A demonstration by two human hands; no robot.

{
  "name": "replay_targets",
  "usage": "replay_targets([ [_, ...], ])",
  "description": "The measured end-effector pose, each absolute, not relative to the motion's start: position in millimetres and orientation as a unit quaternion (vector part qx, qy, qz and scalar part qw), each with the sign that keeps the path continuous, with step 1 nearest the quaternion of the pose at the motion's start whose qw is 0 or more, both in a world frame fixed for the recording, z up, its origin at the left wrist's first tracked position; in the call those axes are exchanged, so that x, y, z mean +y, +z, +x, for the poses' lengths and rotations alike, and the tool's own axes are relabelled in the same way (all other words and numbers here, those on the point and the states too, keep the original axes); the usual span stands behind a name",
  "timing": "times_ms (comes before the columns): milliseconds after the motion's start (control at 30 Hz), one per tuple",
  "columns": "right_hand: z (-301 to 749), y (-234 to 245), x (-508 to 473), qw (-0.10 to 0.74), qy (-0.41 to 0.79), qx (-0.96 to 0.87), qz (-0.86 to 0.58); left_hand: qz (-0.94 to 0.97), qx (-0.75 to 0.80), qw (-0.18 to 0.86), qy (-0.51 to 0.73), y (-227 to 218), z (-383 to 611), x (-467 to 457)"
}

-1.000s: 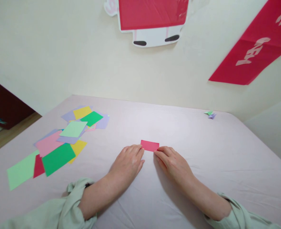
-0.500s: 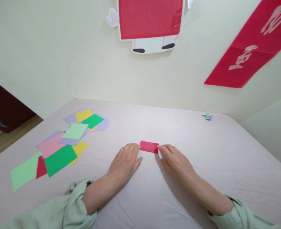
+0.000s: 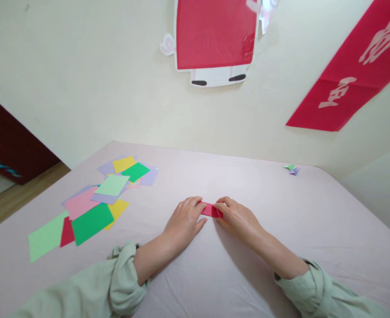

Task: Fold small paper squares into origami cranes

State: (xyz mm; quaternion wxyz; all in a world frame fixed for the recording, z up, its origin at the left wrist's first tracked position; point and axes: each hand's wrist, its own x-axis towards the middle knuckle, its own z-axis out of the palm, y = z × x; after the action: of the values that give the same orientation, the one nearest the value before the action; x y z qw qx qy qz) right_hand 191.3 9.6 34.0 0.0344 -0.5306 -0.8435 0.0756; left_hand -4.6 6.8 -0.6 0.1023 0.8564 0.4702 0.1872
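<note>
A small folded strip of red paper (image 3: pixel 208 210) lies on the cloth-covered table between my hands. My left hand (image 3: pixel 186 221) rests at its left end, fingertips lying on the paper and the thumb apart below it. At the other end, my right hand (image 3: pixel 236 214) has its fingers closed on the edge of the paper. That end looks bent up and curls under my right fingertips. My hands cover both ends of the strip.
Sheets of coloured paper (image 3: pixel 92 223) overlap in a spread on the table's left. Two small folded paper pieces, one green (image 3: pixel 289 167) and one purple (image 3: pixel 294 171), sit near the back right edge. The wall (image 3: pixel 142 110) rises behind the table (image 3: pixel 264 185).
My right hand has taken hold of the paper's right end, which is now bent up. My left fingers have moved further onto the left end. The whole view has shifted slightly.
</note>
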Motion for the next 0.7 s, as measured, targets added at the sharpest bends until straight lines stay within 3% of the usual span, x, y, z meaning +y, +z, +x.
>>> replay_targets([
  [233, 187.7, 48.7, 20.2, -0.031, 0.119, -0.829, -0.545, 0.876, 0.439, 0.103, 0.174, 2.7, 8.5, 27.1],
  [700, 193.4, 42.6, 22.5, -0.003, 0.147, -0.835, -0.530, 0.873, 0.435, 0.105, 0.194, -2.1, 6.1, 25.3],
])
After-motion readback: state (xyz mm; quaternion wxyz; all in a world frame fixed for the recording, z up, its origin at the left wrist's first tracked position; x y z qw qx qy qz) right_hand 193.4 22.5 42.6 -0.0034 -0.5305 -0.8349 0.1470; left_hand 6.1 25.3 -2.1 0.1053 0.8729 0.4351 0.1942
